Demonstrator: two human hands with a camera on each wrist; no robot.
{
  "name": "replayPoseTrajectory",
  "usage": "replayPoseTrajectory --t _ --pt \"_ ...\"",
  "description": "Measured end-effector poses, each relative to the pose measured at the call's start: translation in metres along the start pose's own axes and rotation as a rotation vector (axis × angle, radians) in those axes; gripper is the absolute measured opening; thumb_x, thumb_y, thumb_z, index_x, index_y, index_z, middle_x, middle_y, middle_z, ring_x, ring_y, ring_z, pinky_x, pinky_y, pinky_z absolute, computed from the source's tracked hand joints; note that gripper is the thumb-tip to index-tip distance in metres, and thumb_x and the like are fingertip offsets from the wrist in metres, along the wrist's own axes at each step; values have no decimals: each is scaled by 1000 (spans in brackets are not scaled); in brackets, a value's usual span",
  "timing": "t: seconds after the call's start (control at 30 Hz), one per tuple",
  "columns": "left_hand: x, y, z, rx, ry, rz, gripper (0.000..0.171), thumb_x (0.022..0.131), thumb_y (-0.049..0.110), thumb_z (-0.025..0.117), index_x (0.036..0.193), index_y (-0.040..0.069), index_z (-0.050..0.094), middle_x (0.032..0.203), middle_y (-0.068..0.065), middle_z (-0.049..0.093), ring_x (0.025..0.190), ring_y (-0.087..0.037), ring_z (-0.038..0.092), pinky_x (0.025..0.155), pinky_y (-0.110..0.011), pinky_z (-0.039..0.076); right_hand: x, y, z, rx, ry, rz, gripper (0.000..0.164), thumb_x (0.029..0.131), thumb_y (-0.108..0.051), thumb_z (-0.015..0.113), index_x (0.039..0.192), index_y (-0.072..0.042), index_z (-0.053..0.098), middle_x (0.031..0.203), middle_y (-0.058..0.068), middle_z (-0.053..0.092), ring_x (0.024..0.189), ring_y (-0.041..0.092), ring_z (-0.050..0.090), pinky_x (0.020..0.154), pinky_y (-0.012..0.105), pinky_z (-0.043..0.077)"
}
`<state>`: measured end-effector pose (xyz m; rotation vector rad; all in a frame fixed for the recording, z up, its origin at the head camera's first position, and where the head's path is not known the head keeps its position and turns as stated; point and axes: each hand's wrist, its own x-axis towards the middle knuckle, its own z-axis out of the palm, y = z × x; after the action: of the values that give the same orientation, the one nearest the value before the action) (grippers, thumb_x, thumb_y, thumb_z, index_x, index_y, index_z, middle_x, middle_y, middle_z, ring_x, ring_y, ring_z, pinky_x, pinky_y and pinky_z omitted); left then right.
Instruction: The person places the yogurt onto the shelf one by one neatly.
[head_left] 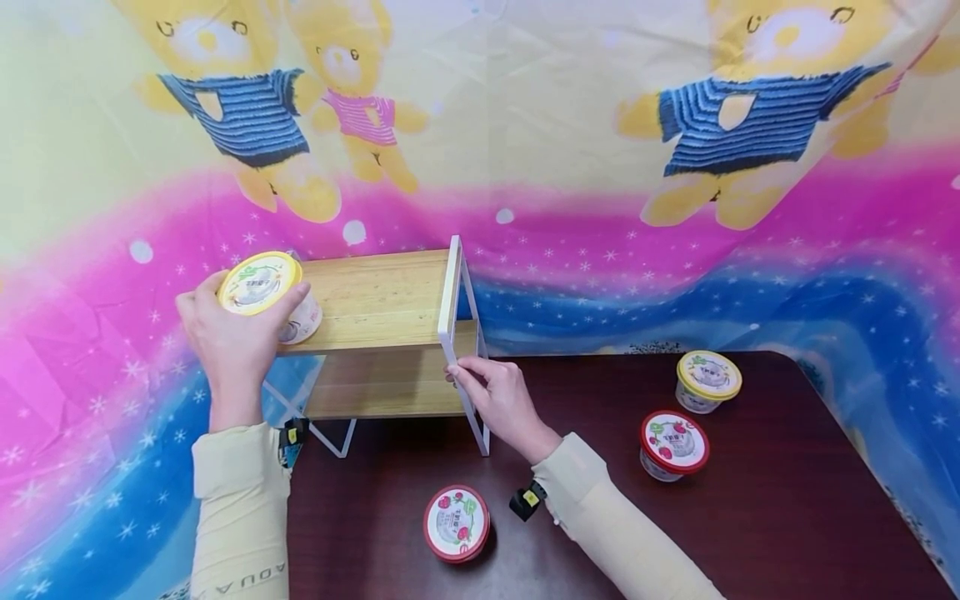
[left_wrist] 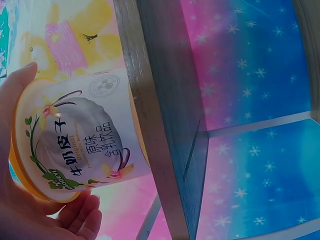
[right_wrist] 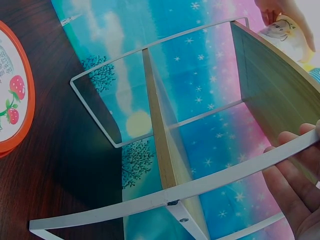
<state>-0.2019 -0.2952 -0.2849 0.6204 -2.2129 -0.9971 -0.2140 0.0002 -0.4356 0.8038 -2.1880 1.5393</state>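
My left hand (head_left: 236, 337) grips a yellow-lidded dessert cup (left_wrist: 82, 132) by its lid, with fingers and thumb around the rim. In the left wrist view the cup's base meets or nearly meets the top board at the left end of the small two-tier shelf (head_left: 382, 292); actual contact cannot be told. At the shelf's right end my right hand (head_left: 501, 400) pinches the upright of the white metal frame (right_wrist: 250, 167). The lower board (right_wrist: 159, 135) carries nothing visible.
A red-lidded cup (head_left: 456, 523) stands on the dark table (head_left: 585, 542) in front of the shelf. Another red-lidded cup (head_left: 675, 446) and a yellow-lidded cup (head_left: 708, 381) stand at the right. A printed bear curtain (head_left: 555, 167) hangs behind the shelf.
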Motion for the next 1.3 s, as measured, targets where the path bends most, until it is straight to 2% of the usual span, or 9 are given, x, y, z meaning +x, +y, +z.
replayPoseTrajectory --t 0.37,0.57,0.8,1.17,1.3 --pt "4 -1 4 9 -18 -20 108 71 69 80 154 19 32 149 -4 36 138 -17 33 107 -42 39 0 0 0 3 0 8 16 101 -22 67 104 -11 79 95 -5 76 81 6 69 71 28 58" --pt "5 -3 5 -2 -26 -34 108 70 71 80 153 20 32 149 -2 35 138 -15 31 107 -41 40 0 0 0 -3 1 10 16 101 -21 67 104 -12 79 95 -5 76 81 6 69 71 28 57" --pt "7 -5 7 -4 -4 -31 109 68 75 79 151 19 35 148 -3 36 137 -14 32 106 -40 39 -1 0 0 -5 2 7 16 101 -22 67 104 -12 79 94 -5 76 82 5 69 71 27 57" --pt "8 -5 10 -19 5 -36 107 70 73 78 152 21 36 149 -1 36 138 -12 31 106 -38 41 0 1 1 -1 5 -3 17 101 -19 67 104 -8 79 93 -5 75 73 7 64 62 28 55" --pt "8 -5 11 -19 13 -36 107 70 73 78 153 21 35 148 -1 35 138 -12 31 106 -37 41 -1 1 1 -2 8 -3 14 101 -19 67 103 -12 79 92 -7 75 71 5 62 60 28 54"
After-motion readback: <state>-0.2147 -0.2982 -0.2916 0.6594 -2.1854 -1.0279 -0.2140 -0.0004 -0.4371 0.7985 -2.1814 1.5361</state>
